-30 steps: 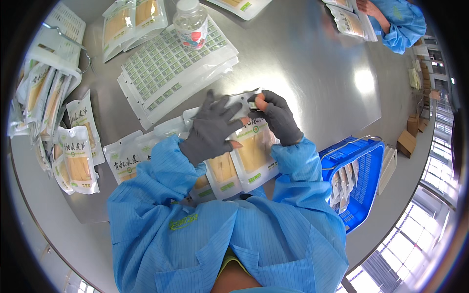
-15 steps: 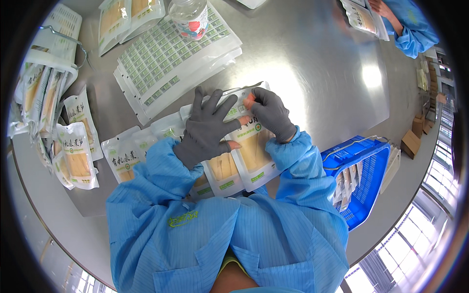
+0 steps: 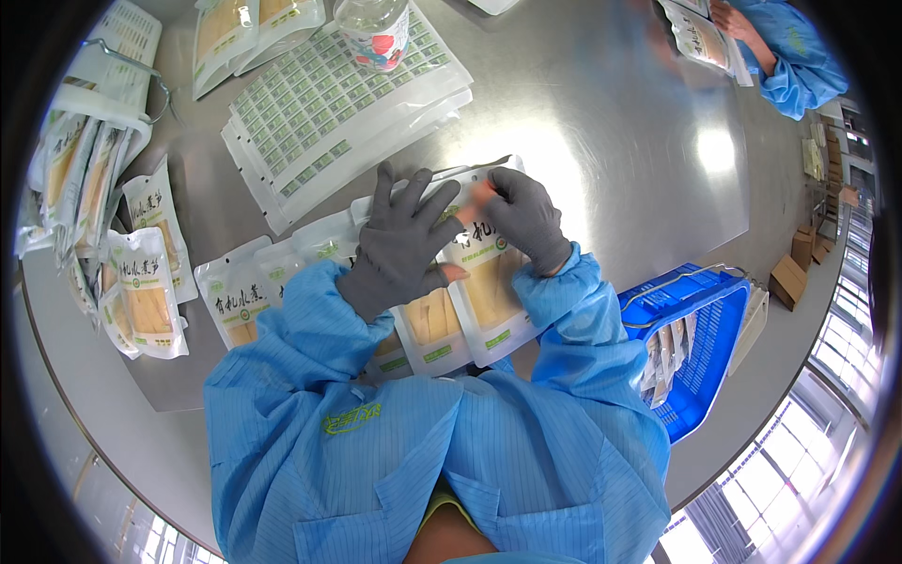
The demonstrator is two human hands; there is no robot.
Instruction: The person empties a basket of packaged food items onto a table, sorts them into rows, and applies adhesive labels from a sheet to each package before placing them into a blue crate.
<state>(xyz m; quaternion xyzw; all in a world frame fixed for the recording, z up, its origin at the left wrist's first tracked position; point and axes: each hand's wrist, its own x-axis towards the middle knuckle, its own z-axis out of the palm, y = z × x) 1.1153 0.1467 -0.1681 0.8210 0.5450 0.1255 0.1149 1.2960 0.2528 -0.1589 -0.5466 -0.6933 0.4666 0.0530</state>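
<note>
Several white food pouches lie overlapped in a row before me, pale yellow strips showing through their windows. My left hand (image 3: 396, 242), in a grey glove with bare fingertips, rests spread over the upper part of the row. The rightmost pouch (image 3: 492, 287) is under the fingers of my right hand (image 3: 529, 221), gloved the same way. Its fingers are curled, with thumb and forefinger together near the pouch's top; the tips are blurred, and what they hold, if anything, cannot be made out. Beyond the hands lies a stack of sheets of small green labels (image 3: 324, 103).
A clear jar (image 3: 374, 38) stands on the label sheets, with more pouches (image 3: 225, 42) beside it. Left are a white basket of pouches (image 3: 117, 108) and loose pouches (image 3: 148, 291). A blue crate (image 3: 700, 376) holds pouches at right. Another person's hand (image 3: 731, 21) holds pouches far right.
My right fingertips have shifted slightly across the top of the rightmost pouch and are now blurred. A small green-and-white patch seen there earlier is now covered or gone. My left hand stays spread.
</note>
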